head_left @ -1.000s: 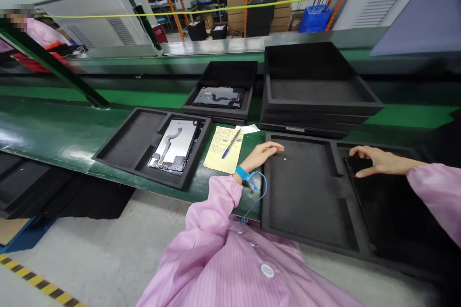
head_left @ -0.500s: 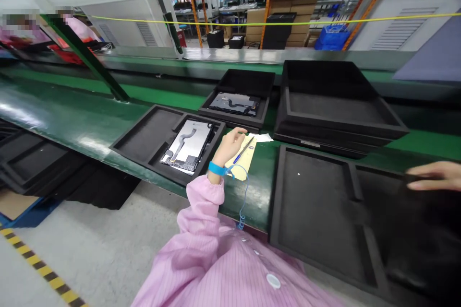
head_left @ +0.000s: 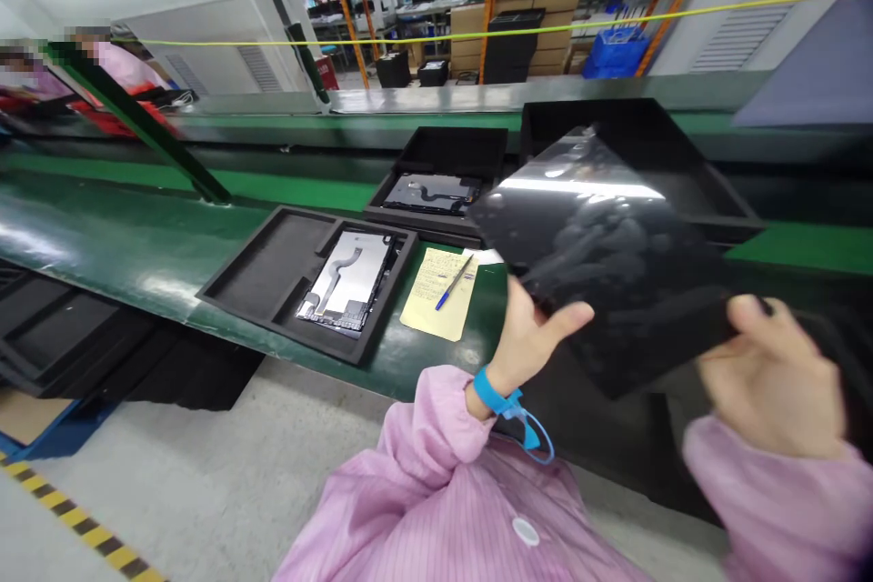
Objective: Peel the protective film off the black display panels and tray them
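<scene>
A glossy black panel (head_left: 607, 255) is raised in front of me, tilted, with both hands on it. My left hand (head_left: 528, 336) supports its lower left edge, thumb on the front and fingers behind. My right hand (head_left: 774, 373) grips its lower right corner, thumb on top. A blue wrist strap (head_left: 492, 393) with a coiled cord circles my left wrist. The black foam tray beneath the panel is mostly hidden.
On the green conveyor (head_left: 136, 245) lie a black foam tray (head_left: 259, 268) holding an opened device (head_left: 345, 282), a yellow note (head_left: 440, 291) with a blue pen (head_left: 454, 282), another tray with a device (head_left: 433, 191), and stacked empty trays (head_left: 709, 182). Another person sits far left.
The black panel has been lifted out of the near tray and raised. My left hand moved from the pen and note over to the panel's lower left edge.
</scene>
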The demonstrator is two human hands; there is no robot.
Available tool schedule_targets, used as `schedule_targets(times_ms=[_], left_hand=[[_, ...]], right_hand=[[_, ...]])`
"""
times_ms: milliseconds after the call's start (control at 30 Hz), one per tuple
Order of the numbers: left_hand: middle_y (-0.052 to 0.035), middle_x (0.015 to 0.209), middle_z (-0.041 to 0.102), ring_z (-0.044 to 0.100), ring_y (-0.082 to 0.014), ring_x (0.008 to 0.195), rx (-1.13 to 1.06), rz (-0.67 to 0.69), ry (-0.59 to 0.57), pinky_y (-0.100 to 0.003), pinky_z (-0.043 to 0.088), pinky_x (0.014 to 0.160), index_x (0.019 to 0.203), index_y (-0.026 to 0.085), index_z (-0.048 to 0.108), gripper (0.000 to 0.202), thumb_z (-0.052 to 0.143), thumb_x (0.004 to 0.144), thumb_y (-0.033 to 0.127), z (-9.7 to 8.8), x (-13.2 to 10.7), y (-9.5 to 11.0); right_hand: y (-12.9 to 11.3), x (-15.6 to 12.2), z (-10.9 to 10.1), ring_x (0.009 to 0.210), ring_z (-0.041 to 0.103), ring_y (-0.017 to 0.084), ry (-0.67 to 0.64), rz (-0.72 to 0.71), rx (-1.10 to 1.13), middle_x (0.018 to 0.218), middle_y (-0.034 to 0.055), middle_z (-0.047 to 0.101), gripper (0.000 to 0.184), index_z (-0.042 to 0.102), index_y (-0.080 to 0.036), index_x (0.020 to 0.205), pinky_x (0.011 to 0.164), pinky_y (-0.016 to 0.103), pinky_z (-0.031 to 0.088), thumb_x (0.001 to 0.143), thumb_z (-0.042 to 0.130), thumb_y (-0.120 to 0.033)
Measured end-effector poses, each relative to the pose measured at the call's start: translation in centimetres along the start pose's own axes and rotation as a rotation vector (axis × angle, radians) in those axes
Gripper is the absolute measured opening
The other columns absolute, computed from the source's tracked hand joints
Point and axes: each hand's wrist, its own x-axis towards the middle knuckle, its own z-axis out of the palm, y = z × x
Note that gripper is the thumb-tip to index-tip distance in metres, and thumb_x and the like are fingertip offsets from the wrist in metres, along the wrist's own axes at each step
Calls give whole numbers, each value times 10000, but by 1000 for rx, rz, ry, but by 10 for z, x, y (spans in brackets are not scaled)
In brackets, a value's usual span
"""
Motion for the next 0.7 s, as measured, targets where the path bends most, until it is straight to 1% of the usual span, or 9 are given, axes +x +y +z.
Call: schedule_targets(times_ms=[67, 100, 200, 267, 300, 400, 467, 567, 700], left_hand=[[-52, 1397, 505, 408, -235, 1353, 37, 75, 197, -417, 264, 1164, 1387, 264, 324, 645, 641, 828, 326, -4, 0, 6], [-42, 1402, 500, 414, -231, 1346, 81, 85, 225, -410, 261, 1166, 1369, 263, 358, 609, 639, 828, 282, -8, 0, 10], [-59, 1383, 520, 445, -231, 1317, 197, 46, 53, -390, 294, 1146, 1305, 214, 442, 537, 646, 808, 214, -19, -3, 23], [-75, 1361, 538, 444, -224, 1318, 227, 3, -69, -376, 303, 1138, 1279, 188, 461, 503, 636, 808, 193, -18, -7, 29], [-83, 1351, 544, 449, -221, 1313, 225, -23, -106, -371, 310, 1132, 1274, 180, 462, 493, 630, 810, 187, -15, -9, 31], [-84, 1341, 545, 477, -209, 1283, 176, -71, -126, -350, 336, 1109, 1254, 185, 464, 454, 613, 824, 185, -4, -14, 35], [-68, 1318, 559, 497, -202, 1258, 126, -89, -114, -340, 354, 1091, 1231, 198, 472, 423, 610, 831, 192, -2, -14, 36], [-54, 1260, 597, 543, -202, 1193, 62, -124, -105, -345, 387, 1059, 1208, 203, 489, 434, 644, 803, 178, -4, -12, 38], [-55, 1252, 609, 561, -217, 1169, -33, -195, -69, -365, 406, 1047, 1235, 200, 505, 523, 694, 751, 140, -11, -15, 45]], right_hand=[[8, -4, 14, 763, 618, 219, -101, 100, 94, 860, 73, 604, 313, 504, -219, 871, 559, 308, 468, 746, 573, -498], [10, -3, 18, 690, 610, 224, -151, 138, 110, 779, 70, 598, 326, 508, -219, 846, 521, 309, 444, 713, 592, -504], [5, 16, 26, 662, 594, 210, -193, 123, 60, 729, 62, 595, 417, 573, -195, 918, 550, 299, 437, 714, 595, -558], [-5, 35, 29, 741, 596, 192, -123, 30, -26, 767, 49, 596, 392, 598, -172, 928, 646, 292, 452, 759, 581, -525], [-10, 44, 31, 769, 593, 187, -75, -26, -88, 747, 41, 582, 338, 605, -153, 865, 703, 292, 451, 784, 577, -480], [-22, 59, 38, 877, 594, 199, 74, -183, -268, 705, 40, 568, 217, 605, -116, 707, 919, 311, 398, 826, 555, -290], [-24, 61, 44, 950, 595, 203, 111, -255, -317, 800, 60, 622, 165, 666, -108, 783, 986, 301, 360, 823, 555, -224], [-24, 53, 51, 873, 609, 179, 46, -283, -278, 873, 72, 650, 195, 696, -126, 909, 910, 290, 414, 816, 569, -240], [-33, 36, 44, 790, 584, 163, -156, -195, -60, 855, 58, 625, 132, 590, -165, 753, 875, 328, 442, 769, 536, -284]])
